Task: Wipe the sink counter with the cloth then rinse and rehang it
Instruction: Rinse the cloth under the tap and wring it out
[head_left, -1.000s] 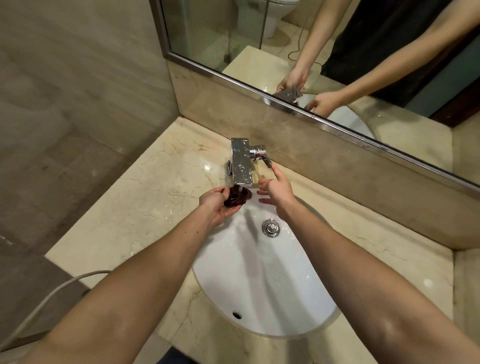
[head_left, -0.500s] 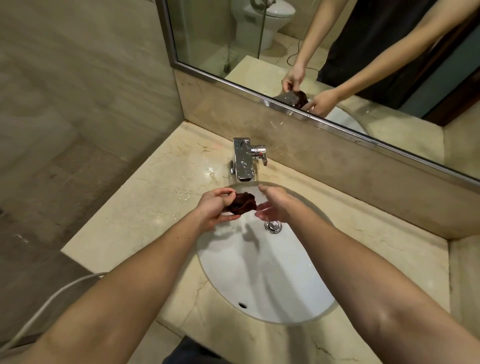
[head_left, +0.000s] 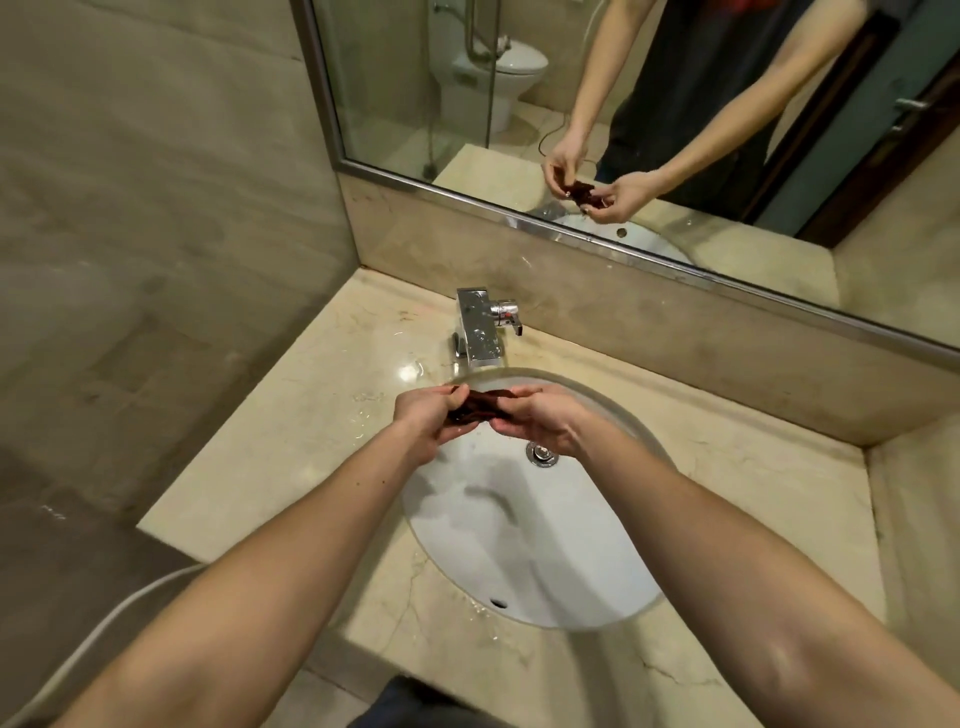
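Note:
A small dark red-brown cloth (head_left: 480, 406) is stretched between both hands over the far rim of the white oval sink (head_left: 530, 540). My left hand (head_left: 428, 415) pinches its left end and my right hand (head_left: 540, 423) pinches its right end. The chrome tap (head_left: 480, 330) stands just behind the hands, with no water visibly running. The beige marble counter (head_left: 270, 447) around the sink shows wet patches near the tap.
A mirror (head_left: 649, 104) above the backsplash reflects my arms and the cloth. A tiled wall (head_left: 156, 208) stands at the left. A white hose (head_left: 109, 631) hangs below the counter's front left edge. The sink drain (head_left: 542, 454) sits below my right hand.
My right hand left the tap handle and took the cloth's other end. Both hands drew back from under the spout and now pull the cloth out between them.

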